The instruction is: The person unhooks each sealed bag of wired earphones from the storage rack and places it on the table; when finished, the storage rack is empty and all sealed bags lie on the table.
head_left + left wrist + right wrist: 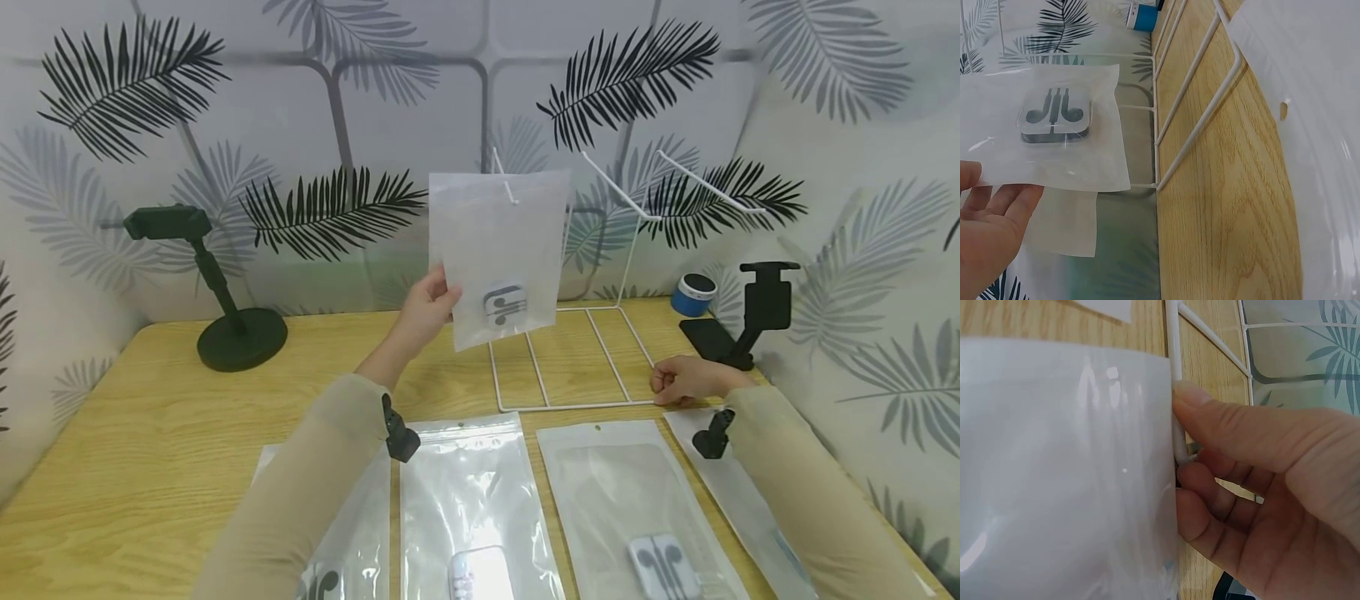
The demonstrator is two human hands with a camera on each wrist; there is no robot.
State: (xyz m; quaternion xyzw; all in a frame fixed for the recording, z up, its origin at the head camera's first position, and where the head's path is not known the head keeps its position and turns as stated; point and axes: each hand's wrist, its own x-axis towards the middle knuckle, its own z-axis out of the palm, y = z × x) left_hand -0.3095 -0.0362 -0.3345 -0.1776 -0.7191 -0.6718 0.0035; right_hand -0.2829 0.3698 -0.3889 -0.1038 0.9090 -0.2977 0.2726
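A frosted zip bag (498, 242) with boxed earphones (506, 306) inside hangs upright at the left prong of a white wire display rack (577, 407). My left hand (425, 310) holds this bag by its left edge, thumb in front. In the left wrist view a second pale sheet (1063, 222) shows behind the bag (997, 137), past my left fingers (1019, 203). At the front right corner of the rack's base, my right hand (690, 379) pinches the wire. The right wrist view has the thumb on the white bar (1174, 356), the fingers curled beneath.
Several flat zip bags lie along the front, including a shiny one (465, 467) and one with earphones (622, 475). A dark green stand (240, 337) is at the left. At the right are a blue speaker (693, 296), a black phone (705, 340) and a black holder (767, 304).
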